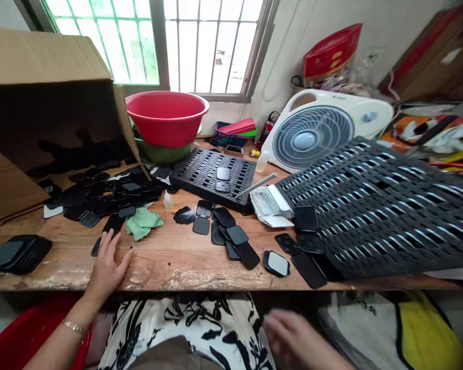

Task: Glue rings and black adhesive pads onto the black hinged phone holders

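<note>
My left hand [108, 264] lies on the wooden table near its front edge, fingers stretched out and apart. Its fingertips touch a flat black case piece [114, 223], and a smaller black piece [95, 247] shows beside the fingers. A crumpled green cloth [143, 223] is just to the right of these. My right hand [287, 329] is low, under the level of the table edge and right of my lap. Motion smears its fingers, so what they hold, if anything, is unclear. Nearest above it on the table is a small black case with a pale mirror-like face [277, 263].
An open cardboard box [42, 56] stands over a black heap of pieces [104, 192]. A black slotted tray [212, 172] and a larger tilted one [389, 210] lie right. Behind are a red basin [165, 121] and a white fan [332, 121]. Small dropper bottle [167, 200] stands mid-table.
</note>
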`<action>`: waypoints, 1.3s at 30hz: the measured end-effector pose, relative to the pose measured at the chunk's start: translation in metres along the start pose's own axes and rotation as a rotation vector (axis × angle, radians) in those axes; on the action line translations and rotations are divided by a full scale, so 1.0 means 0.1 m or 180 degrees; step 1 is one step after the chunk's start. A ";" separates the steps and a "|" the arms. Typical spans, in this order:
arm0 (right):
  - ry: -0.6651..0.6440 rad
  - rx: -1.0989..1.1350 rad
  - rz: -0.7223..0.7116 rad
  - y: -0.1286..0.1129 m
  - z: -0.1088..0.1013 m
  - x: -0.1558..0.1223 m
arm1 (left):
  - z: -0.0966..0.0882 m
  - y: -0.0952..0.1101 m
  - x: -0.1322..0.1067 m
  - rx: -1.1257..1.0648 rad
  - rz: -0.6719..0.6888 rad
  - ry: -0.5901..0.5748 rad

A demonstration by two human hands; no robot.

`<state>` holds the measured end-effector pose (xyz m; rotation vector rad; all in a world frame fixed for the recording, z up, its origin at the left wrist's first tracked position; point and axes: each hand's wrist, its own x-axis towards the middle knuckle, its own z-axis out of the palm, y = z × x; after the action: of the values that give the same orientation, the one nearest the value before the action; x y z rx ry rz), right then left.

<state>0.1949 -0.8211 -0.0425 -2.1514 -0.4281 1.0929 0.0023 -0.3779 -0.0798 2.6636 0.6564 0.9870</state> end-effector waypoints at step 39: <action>0.2247 -0.1243 -0.4362 -1.34 0.92 0.98 | -0.38 0.93 0.21 -0.4908 -0.1418 -0.2122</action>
<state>0.1804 -0.6314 -0.0443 -1.6918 -1.4898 -0.5182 0.0226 -0.4474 -0.0066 1.2020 0.1303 0.1719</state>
